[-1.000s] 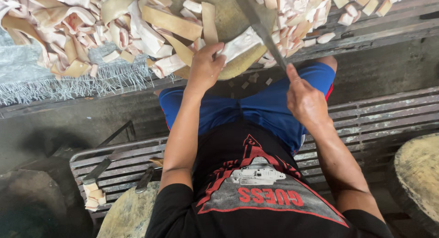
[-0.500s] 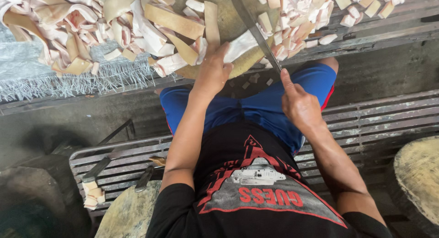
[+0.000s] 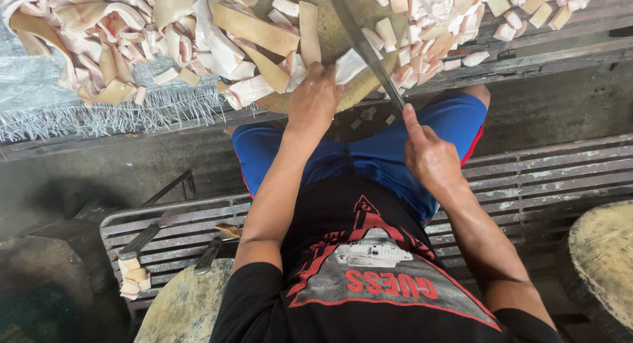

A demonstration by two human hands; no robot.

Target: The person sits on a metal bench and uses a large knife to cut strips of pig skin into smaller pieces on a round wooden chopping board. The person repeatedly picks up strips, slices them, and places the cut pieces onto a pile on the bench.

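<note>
Knife [image 3: 364, 48]: long blade angled across the round chopping block [image 3: 330, 33].
Right hand [image 3: 428, 155]: fist closed on the knife handle.
Left hand [image 3: 315, 99]: pressing a pale strip [image 3: 346, 65] flat on the block.

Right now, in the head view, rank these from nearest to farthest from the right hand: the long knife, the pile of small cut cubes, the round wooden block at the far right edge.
1. Long dark-bladed knife: in the right hand, blade running up and left.
2. Pile of small pale cut cubes: above the hand, on the slatted bench.
3. Round wooden block: lower right edge of the frame.
</note>
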